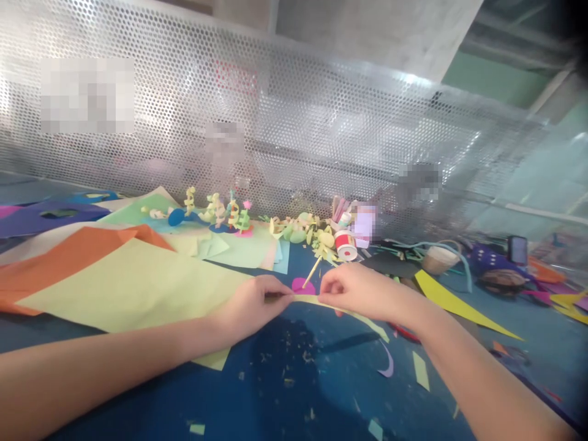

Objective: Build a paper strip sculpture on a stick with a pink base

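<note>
A narrow pale yellow paper strip stretches between my two hands above the blue table. My left hand pinches its left end between thumb and fingers. Farther along, my right hand is closed on the strip, whose free end curves down to the right. Just behind the strip lies a magenta paper disc, partly hidden by it. A thin pale yellow stick slants up from the disc. Under my left hand and wrist spreads a large pale yellow paper sheet.
Small paper models stand at the back left before a perforated metal screen. Near the middle is a red-and-white roll. A yellow paper piece, a cup and a phone lie right. Paper scraps dot the blue table.
</note>
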`<state>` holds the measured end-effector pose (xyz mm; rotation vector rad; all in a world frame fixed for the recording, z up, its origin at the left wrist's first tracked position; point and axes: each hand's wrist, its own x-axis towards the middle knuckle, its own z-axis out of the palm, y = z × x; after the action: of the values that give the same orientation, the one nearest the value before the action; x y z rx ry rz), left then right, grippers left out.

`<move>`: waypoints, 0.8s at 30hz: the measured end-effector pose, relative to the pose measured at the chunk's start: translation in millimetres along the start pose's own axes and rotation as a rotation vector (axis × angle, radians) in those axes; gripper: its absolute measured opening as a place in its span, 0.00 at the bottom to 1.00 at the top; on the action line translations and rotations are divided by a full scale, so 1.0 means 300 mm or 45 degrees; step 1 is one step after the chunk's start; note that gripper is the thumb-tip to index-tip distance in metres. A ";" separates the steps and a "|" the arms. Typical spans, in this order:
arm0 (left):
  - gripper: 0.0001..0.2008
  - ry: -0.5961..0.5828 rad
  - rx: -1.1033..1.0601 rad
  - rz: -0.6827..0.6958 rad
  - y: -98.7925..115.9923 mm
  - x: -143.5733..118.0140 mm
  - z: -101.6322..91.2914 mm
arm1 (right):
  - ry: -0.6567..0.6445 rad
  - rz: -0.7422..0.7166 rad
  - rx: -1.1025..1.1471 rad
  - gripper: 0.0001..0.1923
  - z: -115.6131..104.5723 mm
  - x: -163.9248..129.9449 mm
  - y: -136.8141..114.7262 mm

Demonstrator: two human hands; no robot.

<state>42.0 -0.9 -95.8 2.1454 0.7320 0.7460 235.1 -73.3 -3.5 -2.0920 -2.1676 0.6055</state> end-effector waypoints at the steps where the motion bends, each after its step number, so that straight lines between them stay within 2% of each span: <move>1: 0.12 0.035 0.009 0.001 -0.003 0.003 0.003 | -0.034 0.030 0.053 0.13 -0.008 0.006 0.009; 4: 0.11 0.078 0.054 -0.032 -0.008 0.010 0.008 | -0.046 0.076 0.165 0.15 -0.021 0.021 0.023; 7: 0.12 0.045 0.022 -0.089 -0.008 0.011 0.006 | -0.013 0.101 0.378 0.15 -0.022 0.033 0.020; 11: 0.14 -0.004 -0.245 -0.137 -0.010 0.012 0.003 | -0.048 0.052 0.841 0.10 -0.001 0.047 0.000; 13: 0.13 0.009 -0.392 -0.138 -0.017 0.016 0.005 | -0.060 0.053 0.980 0.07 0.019 0.054 -0.013; 18: 0.10 0.138 -0.602 -0.190 -0.039 0.030 0.007 | -0.071 0.047 1.053 0.05 0.068 0.065 -0.044; 24: 0.17 0.199 -0.742 -0.231 -0.043 0.032 -0.004 | -0.049 0.081 1.159 0.03 0.101 0.087 -0.049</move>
<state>44.3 13.5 -102.5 1.4899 0.6753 0.9050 209.8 -54.8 -32.2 -1.6201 -1.3882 1.3213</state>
